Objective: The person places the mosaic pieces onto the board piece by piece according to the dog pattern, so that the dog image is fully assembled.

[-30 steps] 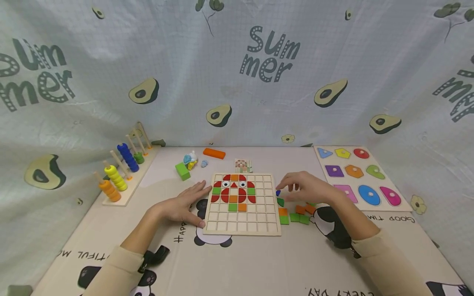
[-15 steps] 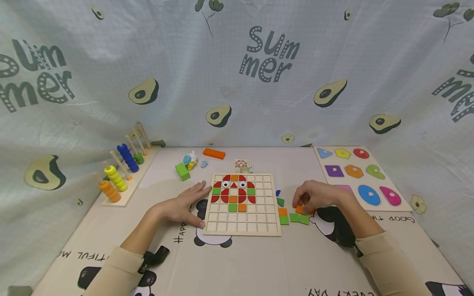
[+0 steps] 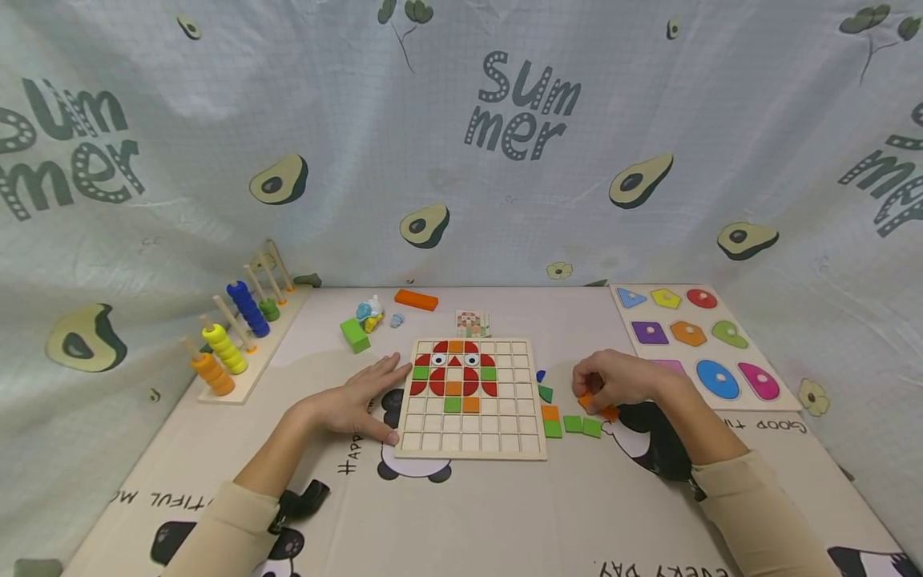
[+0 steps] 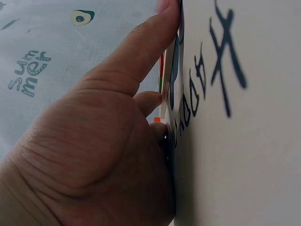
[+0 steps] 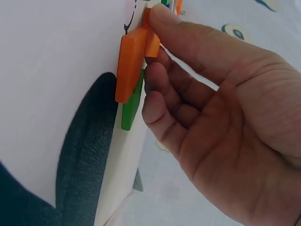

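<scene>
A wooden grid board (image 3: 505,441) lies in the middle of the table, with red, green, orange and white tiles forming an owl-like figure in its upper left part. My left hand (image 3: 356,401) rests at the board's left edge, fingers extended and touching its side. To the right of the board, my right hand (image 3: 620,380) pinches an orange square tile (image 5: 152,44) between thumb and fingers. Another orange tile (image 5: 129,66) and a green tile (image 5: 134,102) lie just beside those fingers. Two green square tiles (image 3: 573,424) lie between that hand and the board.
Orange and green tiles (image 3: 551,413) touch the board's right side. A pattern card (image 3: 473,324) lies behind it. A bead stacker (image 3: 241,353) stands left; a shape puzzle (image 3: 634,291) lies right. A green block (image 3: 355,336), small figurine and orange block (image 3: 416,300) sit behind.
My right hand has moved right and down from the board's edge to the loose tiles and taken hold of an orange tile, shifting it slightly. The left hand stays in place.
</scene>
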Available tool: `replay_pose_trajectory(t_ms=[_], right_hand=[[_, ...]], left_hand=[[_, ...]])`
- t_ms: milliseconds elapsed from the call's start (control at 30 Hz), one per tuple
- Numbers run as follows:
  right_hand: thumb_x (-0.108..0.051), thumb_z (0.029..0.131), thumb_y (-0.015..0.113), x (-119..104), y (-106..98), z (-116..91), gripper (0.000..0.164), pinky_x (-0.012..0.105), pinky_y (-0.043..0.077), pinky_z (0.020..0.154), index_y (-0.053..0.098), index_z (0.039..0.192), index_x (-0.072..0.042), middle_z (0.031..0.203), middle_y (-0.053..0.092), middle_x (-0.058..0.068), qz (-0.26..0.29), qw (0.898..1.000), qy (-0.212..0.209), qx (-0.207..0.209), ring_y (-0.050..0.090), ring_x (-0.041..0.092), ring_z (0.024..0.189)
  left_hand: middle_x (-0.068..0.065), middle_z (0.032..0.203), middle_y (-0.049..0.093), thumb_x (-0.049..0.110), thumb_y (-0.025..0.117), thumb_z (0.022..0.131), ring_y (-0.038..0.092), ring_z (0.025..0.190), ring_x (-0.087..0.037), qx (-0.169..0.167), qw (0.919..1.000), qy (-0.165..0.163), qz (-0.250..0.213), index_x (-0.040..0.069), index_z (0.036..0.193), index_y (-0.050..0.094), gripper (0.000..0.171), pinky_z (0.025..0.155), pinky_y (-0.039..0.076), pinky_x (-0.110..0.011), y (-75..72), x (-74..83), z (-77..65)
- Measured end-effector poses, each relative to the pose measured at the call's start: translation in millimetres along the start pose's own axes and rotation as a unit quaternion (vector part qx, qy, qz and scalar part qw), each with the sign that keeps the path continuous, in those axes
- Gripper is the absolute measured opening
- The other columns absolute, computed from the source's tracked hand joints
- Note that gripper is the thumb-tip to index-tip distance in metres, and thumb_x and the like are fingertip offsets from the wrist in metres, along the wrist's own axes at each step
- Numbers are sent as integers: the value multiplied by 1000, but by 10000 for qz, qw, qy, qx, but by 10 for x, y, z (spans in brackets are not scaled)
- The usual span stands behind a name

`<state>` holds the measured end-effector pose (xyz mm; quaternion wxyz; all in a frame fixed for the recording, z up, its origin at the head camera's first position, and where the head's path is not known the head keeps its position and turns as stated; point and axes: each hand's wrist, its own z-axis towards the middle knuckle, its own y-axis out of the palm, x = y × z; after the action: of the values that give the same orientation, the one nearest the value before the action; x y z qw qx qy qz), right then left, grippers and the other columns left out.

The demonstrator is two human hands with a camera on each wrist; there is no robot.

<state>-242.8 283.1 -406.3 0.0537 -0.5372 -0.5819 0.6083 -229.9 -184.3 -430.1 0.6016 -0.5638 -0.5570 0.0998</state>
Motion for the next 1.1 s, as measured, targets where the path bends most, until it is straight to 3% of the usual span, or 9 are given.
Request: replay_pose_trajectory(t_ms=[300, 400, 533, 767, 967, 1100], right_hand=[[-10, 86, 71, -82, -71, 115, 12, 27, 53, 67, 74, 92, -20, 88, 68, -6, 51, 9969, -583, 524, 58, 15, 76], [-12, 88, 69, -223, -91, 234, 10, 27, 52, 69, 73, 94, -19, 89, 69, -7, 88, 9952, -793, 562, 58, 14, 77], [-13, 91, 67, -509, -85, 437, 8, 27, 53, 71, 71, 96, -17, 89, 68, -7, 91, 9941, -1032, 313, 59, 13, 79], [-13, 91, 67, -927, 91, 777, 10, 25, 53, 73, 73, 99, -15, 89, 70, -6, -277, 9909, -1316, 33, 59, 8, 76], [-14, 88, 70, -994, 293, 934, 12, 20, 52, 74, 76, 99, -16, 93, 71, -11, -987, 9857, -1359, 138, 60, 2, 77], [-14, 88, 71, -1021, 341, 953, 13, 18, 51, 73, 76, 99, -15, 91, 71, -10, -1043, 9858, -1302, 191, 59, 3, 76]], left_hand=[[3, 162, -1, 64, 78, 64, -5, 148, -25, 19, 10000, -26, 31, 33, 154, 17, 113, 115, 6, -58, 5, -13, 0], [3, 162, -1, 64, 78, 63, -5, 148, -25, 0, 10000, -55, 19, 33, 154, 18, 113, 115, 6, -58, 12, -14, 7], [3, 162, 0, 64, 78, 63, -5, 148, -25, -7, 10000, -71, 29, 33, 154, 18, 113, 115, 6, -58, 25, -21, 15], [4, 162, 0, 65, 77, 64, -5, 148, -24, -7, 10000, -63, 34, 33, 154, 18, 113, 116, 6, -57, 27, -30, 20], [2, 162, -1, 65, 77, 63, -4, 148, -24, -5, 10000, -26, 69, 32, 154, 18, 113, 116, 6, -57, 20, -24, 15], [3, 162, -1, 66, 76, 64, -5, 148, -23, 7, 10000, 2, 96, 33, 154, 17, 113, 116, 6, -56, 18, -43, 17]])
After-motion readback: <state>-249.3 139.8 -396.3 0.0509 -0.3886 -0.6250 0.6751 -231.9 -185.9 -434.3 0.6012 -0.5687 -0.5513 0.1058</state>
